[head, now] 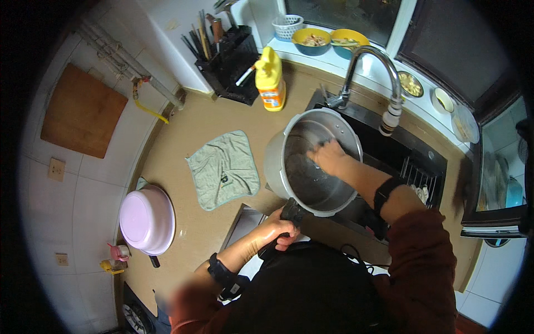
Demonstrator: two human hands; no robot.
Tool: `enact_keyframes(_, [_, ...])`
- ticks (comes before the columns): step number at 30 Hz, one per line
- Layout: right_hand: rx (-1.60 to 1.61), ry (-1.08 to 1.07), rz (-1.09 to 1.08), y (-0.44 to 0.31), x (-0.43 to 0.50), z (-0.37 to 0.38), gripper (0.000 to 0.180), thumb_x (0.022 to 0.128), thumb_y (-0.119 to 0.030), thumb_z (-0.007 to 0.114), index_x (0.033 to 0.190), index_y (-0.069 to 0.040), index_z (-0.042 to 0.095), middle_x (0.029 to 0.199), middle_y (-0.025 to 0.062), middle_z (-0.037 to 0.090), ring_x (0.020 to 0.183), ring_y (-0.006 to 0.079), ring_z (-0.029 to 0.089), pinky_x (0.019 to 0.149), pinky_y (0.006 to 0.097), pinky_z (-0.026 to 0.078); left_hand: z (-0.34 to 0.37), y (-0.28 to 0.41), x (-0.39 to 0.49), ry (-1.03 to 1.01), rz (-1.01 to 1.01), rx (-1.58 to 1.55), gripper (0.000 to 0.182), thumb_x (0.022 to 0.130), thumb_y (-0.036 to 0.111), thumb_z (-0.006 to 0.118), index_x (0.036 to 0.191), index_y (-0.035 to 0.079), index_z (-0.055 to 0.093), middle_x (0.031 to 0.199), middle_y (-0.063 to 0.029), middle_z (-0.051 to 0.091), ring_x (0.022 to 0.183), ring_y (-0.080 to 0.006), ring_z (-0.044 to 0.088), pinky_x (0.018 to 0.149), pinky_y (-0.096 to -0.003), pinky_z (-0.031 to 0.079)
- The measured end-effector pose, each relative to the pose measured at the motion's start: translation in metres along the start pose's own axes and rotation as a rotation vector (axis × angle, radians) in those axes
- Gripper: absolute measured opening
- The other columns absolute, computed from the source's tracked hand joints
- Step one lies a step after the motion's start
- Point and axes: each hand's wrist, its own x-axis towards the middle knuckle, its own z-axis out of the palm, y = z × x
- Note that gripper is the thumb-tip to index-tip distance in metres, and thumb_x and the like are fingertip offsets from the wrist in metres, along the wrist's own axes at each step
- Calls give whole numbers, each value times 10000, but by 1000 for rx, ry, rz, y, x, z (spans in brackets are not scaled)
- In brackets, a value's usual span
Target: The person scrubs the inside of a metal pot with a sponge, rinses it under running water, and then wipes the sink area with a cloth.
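A large aluminium pressure-cooker pot (275, 165) is tilted over the near left side of the black sink (438, 167), its opening towards me. My left hand (283, 231) is wrapped around the pot's long black handle (293, 211). Inside the pot, my right hand (329, 158) is near the inner wall, fingers curled over a small dark scrubber (323, 144) that is mostly hidden. Wet marks and a few pale specks show on the pot's inside. The chrome faucet (371, 50) arches over the sink, beyond my right hand.
A green-grey cloth (225, 167) and yellow detergent bottle (270, 81) are on the counter. A black utensil rack (227, 62) stands behind. At left is an upturned pink basin (146, 221). Food bowls (311, 41) line the windowsill. An open window sash (496, 167) juts in at right.
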Motion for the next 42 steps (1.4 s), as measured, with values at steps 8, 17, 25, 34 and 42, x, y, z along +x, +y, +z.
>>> enact_keyframes(8, [1222,529,575,66,-117,90,493,650,-151,647,1102,-76,467,935,96,601,859,284,588,721,355,459,34,-4,56,278,-17,296,697,732,2,500,1316,37,120,591,-68,438,391,-120,375,329,-279,329])
enact_keyframes(17, [2175,249,1431,77,-71,214,513,689,-81,601,1174,-2,454,1117,181,515,983,304,521,837,419,418,25,-10,76,668,207,1255,682,693,78,602,1252,-30,227,875,-359,535,872,-480,537,776,-445,444])
enact_keyframes(25, [2030,187,1447,61,-70,205,534,650,-116,605,1144,32,464,1087,181,526,959,308,526,829,392,416,6,-8,69,767,291,1515,712,654,56,632,1232,-14,222,784,-318,557,748,-473,553,671,-499,455])
enact_keyframes(34, [2122,138,1331,74,-109,220,631,665,-123,583,1252,-22,374,1286,184,373,1159,342,378,931,447,315,11,-8,60,408,27,836,715,723,-2,557,1330,18,181,590,-92,502,464,-179,488,432,-310,416])
enact_keyframes(42, [2201,343,1200,72,-150,170,431,689,-58,560,1104,0,455,933,139,541,767,261,557,655,379,487,16,-16,17,-54,85,-151,136,700,57,521,756,-32,435,491,-59,386,337,-97,344,289,-236,298])
